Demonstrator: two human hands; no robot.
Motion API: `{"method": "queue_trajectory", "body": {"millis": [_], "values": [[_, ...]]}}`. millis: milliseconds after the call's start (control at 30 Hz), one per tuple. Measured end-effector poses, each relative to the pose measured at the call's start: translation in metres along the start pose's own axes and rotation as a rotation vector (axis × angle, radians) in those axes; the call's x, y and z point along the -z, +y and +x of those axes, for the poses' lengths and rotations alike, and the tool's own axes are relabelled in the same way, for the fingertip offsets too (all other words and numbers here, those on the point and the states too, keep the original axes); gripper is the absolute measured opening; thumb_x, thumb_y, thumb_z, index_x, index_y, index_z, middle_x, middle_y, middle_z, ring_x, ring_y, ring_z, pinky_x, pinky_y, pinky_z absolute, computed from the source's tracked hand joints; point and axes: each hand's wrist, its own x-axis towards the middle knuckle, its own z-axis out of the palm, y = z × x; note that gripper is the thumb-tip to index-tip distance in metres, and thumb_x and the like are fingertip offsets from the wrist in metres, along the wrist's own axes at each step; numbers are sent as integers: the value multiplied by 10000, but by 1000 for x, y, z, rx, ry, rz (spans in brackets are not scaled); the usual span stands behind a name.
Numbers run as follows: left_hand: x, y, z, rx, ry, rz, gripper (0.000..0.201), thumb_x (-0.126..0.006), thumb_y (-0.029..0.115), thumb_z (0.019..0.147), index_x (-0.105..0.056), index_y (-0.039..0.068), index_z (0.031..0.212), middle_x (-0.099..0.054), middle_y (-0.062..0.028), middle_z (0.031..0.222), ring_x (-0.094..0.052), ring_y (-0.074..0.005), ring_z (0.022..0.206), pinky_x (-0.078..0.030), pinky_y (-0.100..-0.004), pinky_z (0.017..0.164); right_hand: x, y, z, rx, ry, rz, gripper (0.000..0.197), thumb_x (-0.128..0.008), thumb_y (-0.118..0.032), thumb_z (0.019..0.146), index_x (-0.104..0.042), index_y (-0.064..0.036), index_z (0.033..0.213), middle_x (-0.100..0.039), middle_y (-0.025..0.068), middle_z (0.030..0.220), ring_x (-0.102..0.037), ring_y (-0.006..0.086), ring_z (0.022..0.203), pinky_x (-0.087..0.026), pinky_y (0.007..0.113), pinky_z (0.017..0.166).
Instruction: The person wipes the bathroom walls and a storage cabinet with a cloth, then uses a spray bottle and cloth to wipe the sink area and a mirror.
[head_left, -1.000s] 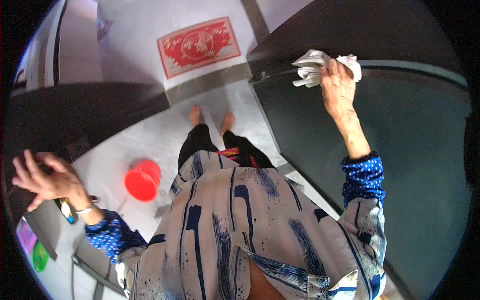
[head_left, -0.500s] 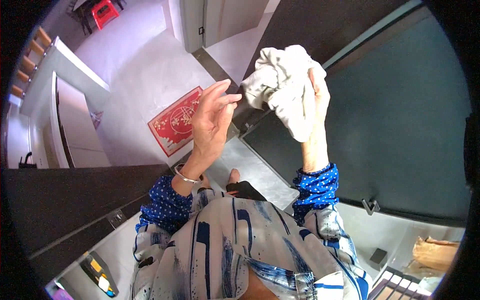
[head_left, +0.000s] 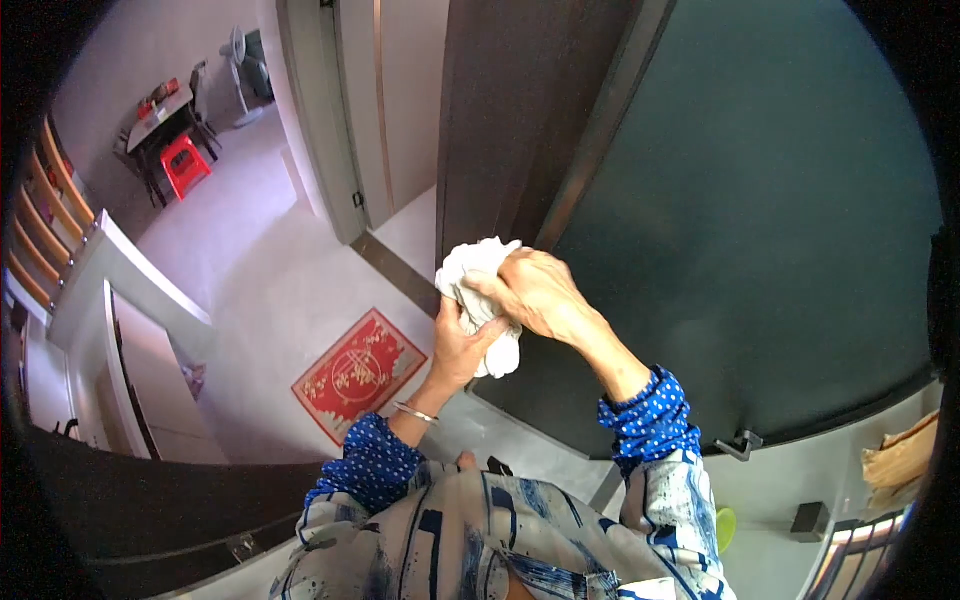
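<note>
A crumpled white cloth (head_left: 468,262) is bunched up in front of me between both hands. My left hand (head_left: 463,348) grips its lower left side, with the thumb lying over the folds. From the right, my right hand (head_left: 540,290) closes on the upper part of the cloth, its fingers curled and partly hidden. One end of the cloth hangs below the hands. Behind them stands the edge of a dark door (head_left: 540,130), with a dark green panel (head_left: 760,220) to the right.
A red patterned mat (head_left: 360,372) lies on the pale floor beyond the doorway. Farther off are a red stool (head_left: 184,165), a table (head_left: 160,122) and a standing fan (head_left: 240,75). A door handle (head_left: 740,445) juts out at lower right, near a cardboard piece (head_left: 900,452).
My right hand has brought the cloth down and left. My left hand, open and apart before, now holds the cloth too. The view has tilted up, showing more of the far room.
</note>
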Motion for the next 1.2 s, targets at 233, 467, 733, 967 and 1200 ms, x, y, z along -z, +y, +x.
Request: {"method": "queue_trajectory", "body": {"millis": [233, 467, 733, 967, 1200], "values": [[-19, -34, 43, -253, 213, -24, 508, -628, -5, 787, -437, -16, 1257, -407, -159, 1247, -450, -279, 1139, -364, -351, 980, 67, 20, -71, 122, 953, -500, 337, -630, -258, 793, -617, -38, 1048, -562, 152, 1128, -524, 300, 1072, -390, 429, 897], [-58, -9, 67, -767, 135, 615, 249, -598, 15, 786, -594, -48, 1027, -504, -177, 1108, -516, -366, 1043, -421, -435, 899, 62, 61, -118, -37, 730, -938, 614, -644, -346, 798, -428, -137, 1334, -321, 163, 1428, -292, 321, 1340, -135, 500, 1119], [-81, 220, 255, -1115, -217, 735, 186, -532, 64, 804, -560, 35, 986, -497, -197, 998, -530, -337, 913, -468, -435, 747, 34, 55, -125, 41, 669, -880, 724, -652, -386, 780, -341, -141, 1386, -294, 172, 1442, -268, 343, 1351, -127, 527, 1119], [-97, 182, 230, -1188, 416, 844, 254, -487, 116, 894, -502, -42, 1093, -492, -192, 1020, -519, -285, 947, -484, -345, 767, 9, 49, -144, 84, 541, -761, 718, -686, -364, 733, -383, -128, 1340, -338, 174, 1410, -297, 332, 1336, -172, 527, 1100], [-12, -6, -6, -792, -1, 874, 368, -643, 10, 746, -492, -15, 1081, -503, -200, 1096, -540, -380, 1009, -467, -439, 867, -5, 38, -169, 95, 426, -687, 707, -707, -346, 711, -404, -133, 1313, -354, 161, 1404, -307, 327, 1331, -172, 529, 1104]]}}
